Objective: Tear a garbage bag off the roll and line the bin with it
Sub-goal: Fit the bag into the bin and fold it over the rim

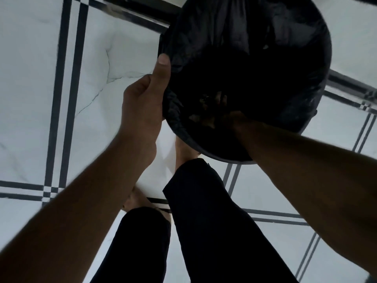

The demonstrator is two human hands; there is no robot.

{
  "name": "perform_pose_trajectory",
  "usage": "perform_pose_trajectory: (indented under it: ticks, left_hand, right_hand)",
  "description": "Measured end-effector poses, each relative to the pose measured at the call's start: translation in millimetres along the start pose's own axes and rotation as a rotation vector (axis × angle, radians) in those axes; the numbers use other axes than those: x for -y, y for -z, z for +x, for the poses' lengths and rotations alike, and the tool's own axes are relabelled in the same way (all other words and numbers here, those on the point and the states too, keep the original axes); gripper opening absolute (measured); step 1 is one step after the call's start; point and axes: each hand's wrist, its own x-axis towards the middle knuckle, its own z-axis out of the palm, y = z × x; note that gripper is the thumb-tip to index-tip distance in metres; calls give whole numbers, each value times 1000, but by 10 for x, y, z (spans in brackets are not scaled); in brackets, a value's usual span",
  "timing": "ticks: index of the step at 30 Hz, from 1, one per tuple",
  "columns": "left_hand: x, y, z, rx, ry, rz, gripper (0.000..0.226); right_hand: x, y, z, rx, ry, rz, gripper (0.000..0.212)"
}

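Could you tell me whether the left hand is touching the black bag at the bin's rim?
Touching. The head view shows the left hand gripping the garbage bag at the bin rim, thumb pressed on the plastic.

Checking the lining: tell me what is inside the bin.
Black garbage bag lines the bin; the right hand reaches inside, the left hand grips the rim. The bottom is too dark to see.

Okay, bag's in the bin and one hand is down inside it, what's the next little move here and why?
Probably push the bag down and outward with the right hand, which is already inside the bin. The left hand pinches the bag at the near-left rim, thumb on top, so that edge should hold. The plastic looks bunched and wrinkled at the far side, not yet flat to the wall.
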Motion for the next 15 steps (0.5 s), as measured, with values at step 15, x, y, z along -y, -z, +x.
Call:
perform_pose_trajectory:
  ticks: [15]
  left_hand:
    - [-218, -35, -114, -30, 105, 154, 44]
  right_hand:
    - [-233, 1366, -754, -354, 105, 728, 47]
